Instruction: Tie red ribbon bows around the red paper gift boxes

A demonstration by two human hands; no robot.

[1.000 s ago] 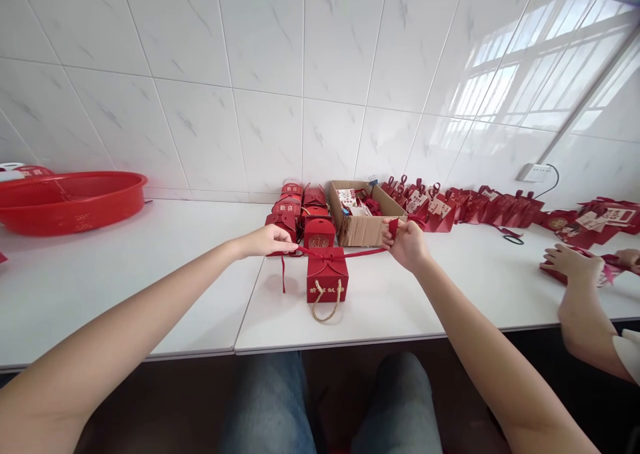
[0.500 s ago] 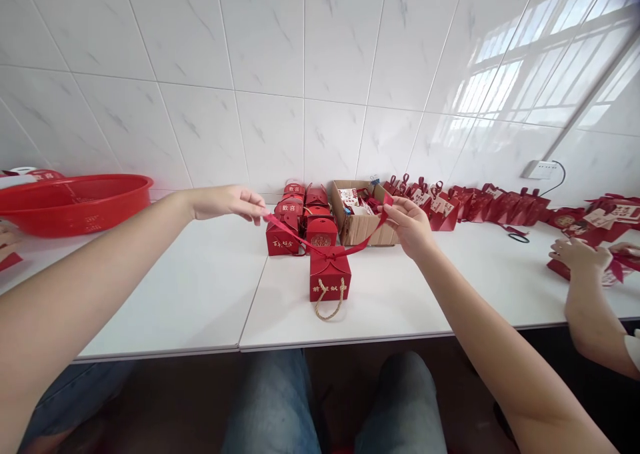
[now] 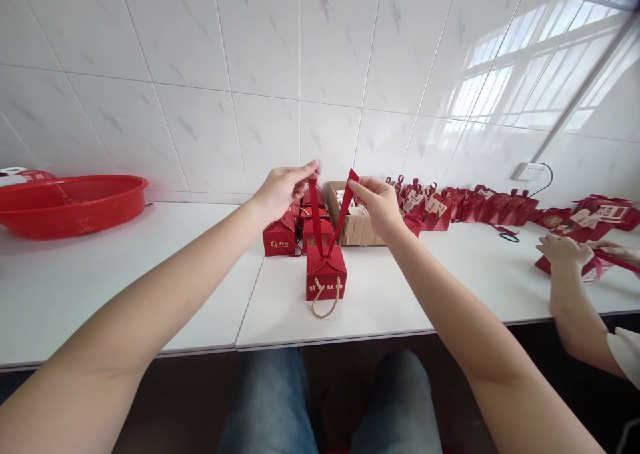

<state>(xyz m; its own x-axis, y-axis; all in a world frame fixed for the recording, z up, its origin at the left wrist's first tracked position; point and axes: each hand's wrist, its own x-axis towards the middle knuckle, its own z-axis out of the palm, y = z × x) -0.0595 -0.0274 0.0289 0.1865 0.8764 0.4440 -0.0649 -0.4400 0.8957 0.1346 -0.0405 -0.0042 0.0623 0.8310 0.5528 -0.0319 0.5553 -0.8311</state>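
Note:
Upright on the white table in front of me stands a small red gift box (image 3: 326,274) with gold lettering and a twisted gold cord handle (image 3: 324,311) hanging down its front. A red ribbon (image 3: 342,214) rises from the top of the box, its two ends pulled up in a V. My left hand (image 3: 285,189) pinches the left end between thumb and fingers. The right end is pinched by my right hand (image 3: 376,202), with a short tip sticking up past the fingertips. Both hands are above the box, not touching it.
Behind are more red boxes (image 3: 280,239) and an open cardboard box (image 3: 364,231). A red basin (image 3: 75,204) stands at left. Finished-looking red bags (image 3: 435,211) line the wall. A co-worker's hands (image 3: 570,251) handle another red box at right. Black scissors handles (image 3: 509,237) lie nearby.
Both hands have moved inward and my left hand upward, so the ribbon ends, earlier stretched out wide to the sides, now stand steeply above the box.

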